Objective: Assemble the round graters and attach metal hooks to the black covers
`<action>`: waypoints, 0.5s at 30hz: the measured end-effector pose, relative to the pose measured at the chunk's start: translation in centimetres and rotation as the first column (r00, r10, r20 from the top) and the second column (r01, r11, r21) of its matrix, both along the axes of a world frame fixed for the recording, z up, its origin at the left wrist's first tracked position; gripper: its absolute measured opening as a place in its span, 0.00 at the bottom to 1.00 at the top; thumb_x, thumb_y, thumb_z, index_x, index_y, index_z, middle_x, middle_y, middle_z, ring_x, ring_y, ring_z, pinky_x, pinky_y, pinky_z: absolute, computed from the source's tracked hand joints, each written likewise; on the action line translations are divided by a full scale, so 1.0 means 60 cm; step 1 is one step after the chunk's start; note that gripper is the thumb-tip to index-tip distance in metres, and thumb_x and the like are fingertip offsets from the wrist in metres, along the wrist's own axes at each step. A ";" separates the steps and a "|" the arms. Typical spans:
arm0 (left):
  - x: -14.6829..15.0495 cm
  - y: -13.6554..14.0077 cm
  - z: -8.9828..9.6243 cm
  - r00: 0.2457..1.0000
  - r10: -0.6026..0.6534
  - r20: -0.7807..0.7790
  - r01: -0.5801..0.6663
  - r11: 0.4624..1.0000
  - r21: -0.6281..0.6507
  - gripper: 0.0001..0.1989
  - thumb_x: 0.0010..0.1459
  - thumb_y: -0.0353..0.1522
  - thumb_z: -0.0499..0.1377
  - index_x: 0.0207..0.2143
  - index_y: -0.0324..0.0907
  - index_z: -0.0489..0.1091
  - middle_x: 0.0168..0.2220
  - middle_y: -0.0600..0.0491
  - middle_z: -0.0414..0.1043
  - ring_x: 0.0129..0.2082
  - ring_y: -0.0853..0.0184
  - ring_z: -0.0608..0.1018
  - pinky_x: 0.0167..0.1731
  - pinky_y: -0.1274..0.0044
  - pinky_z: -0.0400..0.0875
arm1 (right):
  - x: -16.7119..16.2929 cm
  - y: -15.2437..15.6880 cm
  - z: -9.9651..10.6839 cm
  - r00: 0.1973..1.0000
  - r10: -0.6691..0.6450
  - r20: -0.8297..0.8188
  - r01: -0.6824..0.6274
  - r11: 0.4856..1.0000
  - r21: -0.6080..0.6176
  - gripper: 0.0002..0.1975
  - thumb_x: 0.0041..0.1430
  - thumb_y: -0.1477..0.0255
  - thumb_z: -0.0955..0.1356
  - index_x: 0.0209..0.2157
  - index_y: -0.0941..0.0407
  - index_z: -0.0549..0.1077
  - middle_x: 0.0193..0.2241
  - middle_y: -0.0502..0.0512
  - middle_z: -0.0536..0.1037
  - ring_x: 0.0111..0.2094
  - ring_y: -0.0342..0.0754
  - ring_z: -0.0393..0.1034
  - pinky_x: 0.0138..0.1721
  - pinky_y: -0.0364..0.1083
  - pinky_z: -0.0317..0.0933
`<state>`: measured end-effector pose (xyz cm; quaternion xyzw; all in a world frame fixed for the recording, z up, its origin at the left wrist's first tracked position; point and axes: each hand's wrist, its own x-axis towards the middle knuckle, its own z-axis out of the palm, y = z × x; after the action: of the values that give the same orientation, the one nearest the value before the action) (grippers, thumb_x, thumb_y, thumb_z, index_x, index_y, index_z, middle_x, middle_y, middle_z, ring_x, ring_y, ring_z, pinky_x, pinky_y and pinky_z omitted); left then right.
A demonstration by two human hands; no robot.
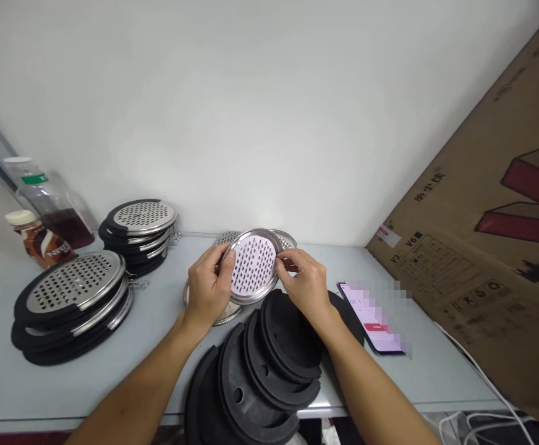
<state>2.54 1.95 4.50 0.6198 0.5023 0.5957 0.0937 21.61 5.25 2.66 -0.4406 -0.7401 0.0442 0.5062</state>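
Note:
A round perforated metal disc (254, 266) with a raised silver rim is held up in front of me, tilted toward my face. My left hand (211, 281) grips its left edge, thumb on the face. At the right edge, the thumb and fingers of my right hand (301, 272) are pinched on the rim. More round metal pieces (227, 314) lie behind and below the disc, partly hidden. Just in front, black curved covers (260, 383), some with a round hole, overlap in a fanned pile beneath my forearms.
On the left stand two stacks of black-edged perforated discs (75, 287) (144, 216), with wire clips at their sides. Behind them are a Nescafe bottle (40, 238) and a clear bottle of dark liquid (60, 216). Rightward lie a phone (371, 321), a large carton (478, 247) and white cables (487, 371).

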 end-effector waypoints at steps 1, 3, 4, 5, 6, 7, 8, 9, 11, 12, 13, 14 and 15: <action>0.000 0.000 0.000 1.000 0.003 0.000 -0.003 1.000 0.001 0.11 0.65 0.35 0.54 0.41 0.41 0.74 0.37 0.51 0.77 0.36 0.63 0.76 0.37 0.77 0.67 | 0.000 0.000 0.000 1.000 -0.005 0.001 0.005 1.000 0.010 0.07 0.61 0.74 0.65 0.34 0.53 0.76 0.33 0.54 0.78 0.30 0.47 0.73 0.36 0.47 0.72; 0.000 0.000 -0.001 1.000 0.010 0.000 -0.010 1.000 0.005 0.11 0.65 0.35 0.54 0.41 0.41 0.75 0.37 0.51 0.77 0.36 0.63 0.76 0.36 0.77 0.67 | 0.000 0.000 -0.001 1.000 -0.001 0.003 0.001 1.000 0.016 0.07 0.61 0.74 0.65 0.34 0.53 0.76 0.33 0.55 0.78 0.31 0.47 0.74 0.36 0.47 0.72; 0.000 0.001 -0.002 1.000 0.013 0.000 -0.013 1.000 0.008 0.11 0.65 0.35 0.54 0.41 0.41 0.75 0.37 0.51 0.77 0.36 0.63 0.76 0.36 0.77 0.67 | 0.000 0.000 -0.001 1.000 0.005 0.003 -0.005 1.000 0.014 0.07 0.61 0.74 0.65 0.34 0.53 0.76 0.33 0.55 0.78 0.31 0.47 0.74 0.36 0.47 0.72; 0.000 0.001 -0.002 1.000 0.016 0.000 -0.016 1.000 0.011 0.11 0.65 0.36 0.54 0.41 0.41 0.75 0.36 0.51 0.77 0.36 0.63 0.76 0.36 0.77 0.67 | -0.001 0.000 -0.001 1.000 0.010 0.002 -0.010 1.000 0.010 0.08 0.61 0.74 0.65 0.33 0.53 0.76 0.34 0.55 0.78 0.31 0.47 0.73 0.36 0.47 0.72; 0.000 0.001 -0.003 1.000 0.017 -0.002 -0.017 1.000 0.012 0.11 0.65 0.36 0.54 0.41 0.41 0.75 0.36 0.51 0.77 0.35 0.63 0.76 0.36 0.77 0.67 | -0.002 0.000 -0.001 1.000 0.012 0.000 -0.012 1.000 0.009 0.08 0.61 0.73 0.65 0.33 0.53 0.76 0.34 0.55 0.78 0.31 0.47 0.73 0.36 0.47 0.72; 0.000 0.000 -0.003 1.000 0.017 -0.004 -0.017 1.000 0.013 0.11 0.65 0.36 0.54 0.41 0.41 0.75 0.36 0.52 0.77 0.35 0.63 0.76 0.36 0.77 0.67 | -0.002 0.000 -0.001 1.000 0.009 -0.003 -0.009 1.000 0.011 0.08 0.61 0.73 0.65 0.33 0.53 0.76 0.34 0.55 0.78 0.31 0.47 0.73 0.36 0.47 0.72; 0.001 0.000 -0.003 1.000 0.016 -0.006 -0.016 1.000 0.014 0.11 0.65 0.36 0.54 0.41 0.41 0.74 0.35 0.52 0.76 0.35 0.63 0.76 0.36 0.77 0.67 | -0.003 0.000 -0.001 1.000 0.003 -0.006 -0.003 1.000 0.014 0.08 0.61 0.73 0.65 0.32 0.53 0.76 0.34 0.55 0.78 0.31 0.47 0.73 0.36 0.47 0.72; 0.001 0.000 -0.003 1.000 0.015 -0.008 -0.015 1.000 0.015 0.11 0.65 0.36 0.54 0.41 0.41 0.74 0.35 0.52 0.76 0.35 0.63 0.76 0.36 0.77 0.67 | -0.003 0.000 -0.001 1.000 0.000 -0.009 0.001 1.000 0.018 0.08 0.61 0.73 0.65 0.32 0.53 0.76 0.33 0.55 0.78 0.31 0.47 0.73 0.36 0.47 0.72; 0.001 0.000 -0.003 1.000 0.016 -0.014 -0.016 1.000 0.017 0.11 0.65 0.36 0.54 0.41 0.41 0.74 0.35 0.52 0.76 0.35 0.63 0.76 0.36 0.77 0.67 | -0.004 0.000 -0.001 1.000 -0.002 -0.012 0.003 1.000 0.022 0.08 0.61 0.73 0.64 0.32 0.53 0.76 0.33 0.55 0.78 0.31 0.47 0.73 0.36 0.47 0.72; 0.002 -0.001 -0.002 1.000 0.019 -0.017 -0.019 1.000 0.021 0.11 0.65 0.35 0.54 0.41 0.40 0.74 0.35 0.51 0.76 0.35 0.64 0.76 0.36 0.77 0.67 | -0.004 0.000 -0.002 1.000 -0.003 -0.014 0.003 1.000 0.025 0.09 0.61 0.73 0.64 0.32 0.53 0.76 0.33 0.55 0.78 0.31 0.47 0.73 0.36 0.47 0.71; 0.002 -0.001 -0.002 1.000 0.022 -0.021 -0.021 0.999 0.025 0.11 0.65 0.35 0.54 0.41 0.40 0.74 0.35 0.51 0.76 0.35 0.64 0.76 0.36 0.77 0.67 | -0.004 0.000 -0.002 1.000 -0.004 -0.015 0.004 1.000 0.028 0.08 0.61 0.73 0.64 0.32 0.53 0.76 0.33 0.55 0.78 0.31 0.47 0.73 0.35 0.47 0.71; 0.002 -0.001 -0.002 0.999 0.024 -0.023 -0.024 0.999 0.029 0.11 0.65 0.35 0.54 0.41 0.40 0.74 0.35 0.51 0.77 0.35 0.64 0.76 0.36 0.77 0.67 | -0.003 0.000 -0.003 1.000 -0.007 -0.015 0.008 0.999 0.032 0.08 0.61 0.73 0.64 0.33 0.53 0.76 0.33 0.55 0.78 0.31 0.47 0.73 0.35 0.47 0.71; 0.003 -0.002 -0.001 0.999 0.024 -0.024 -0.023 0.999 0.031 0.11 0.65 0.35 0.54 0.41 0.40 0.74 0.35 0.51 0.77 0.35 0.64 0.76 0.36 0.77 0.67 | -0.003 0.000 -0.004 1.000 -0.013 -0.014 0.013 0.999 0.036 0.08 0.61 0.73 0.64 0.33 0.53 0.76 0.33 0.55 0.78 0.31 0.47 0.73 0.35 0.47 0.71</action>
<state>2.70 1.85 4.41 0.6223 0.5016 0.5967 0.0710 21.42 5.28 2.45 -0.4360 -0.7343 0.0308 0.5194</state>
